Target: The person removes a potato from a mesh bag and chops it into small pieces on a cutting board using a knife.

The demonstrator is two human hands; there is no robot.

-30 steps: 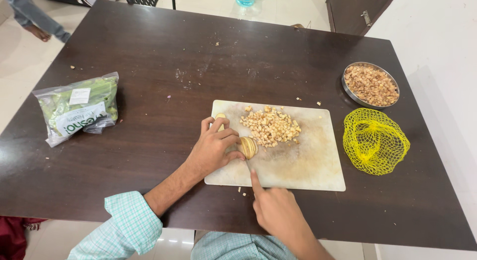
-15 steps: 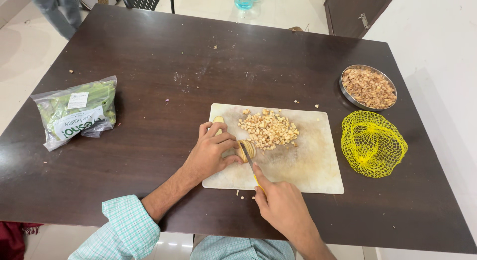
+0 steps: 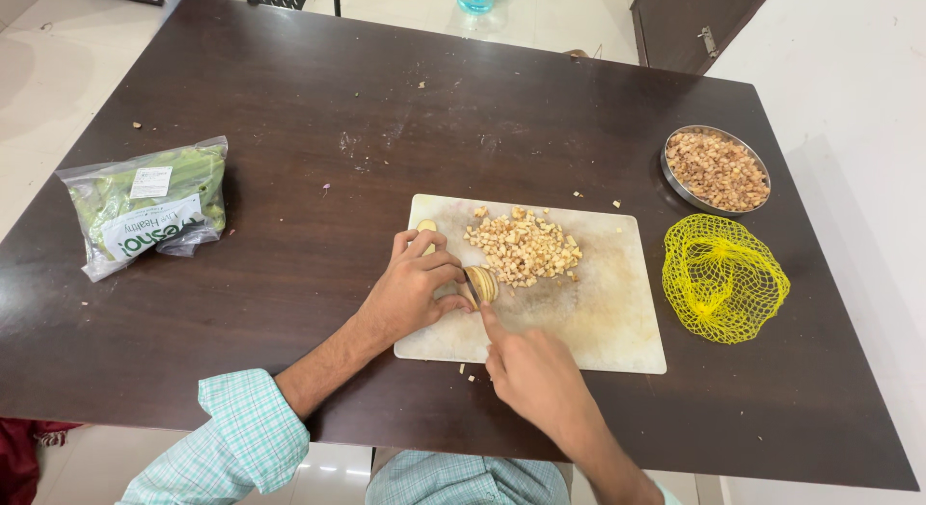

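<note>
Left hand (image 3: 417, 288): fingers curled tight on the potato (image 3: 480, 284), middle of the frame.
Right hand (image 3: 533, 372): closed on the knife (image 3: 473, 291), its blade in the potato.
Board (image 3: 598, 322): white, under both hands.
Cut bits (image 3: 524, 245): piled just above the potato.
Bowl (image 3: 716, 169): upper right, full of bits.
Yellow net (image 3: 723, 275): right of the board.
Green bag (image 3: 145, 208): far left.

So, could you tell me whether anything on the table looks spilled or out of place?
Yes: small diced bits lie off the cutting board, two by its far edge and a few at its near edge beside the right hand. More crumbs dot the dark table.
</note>
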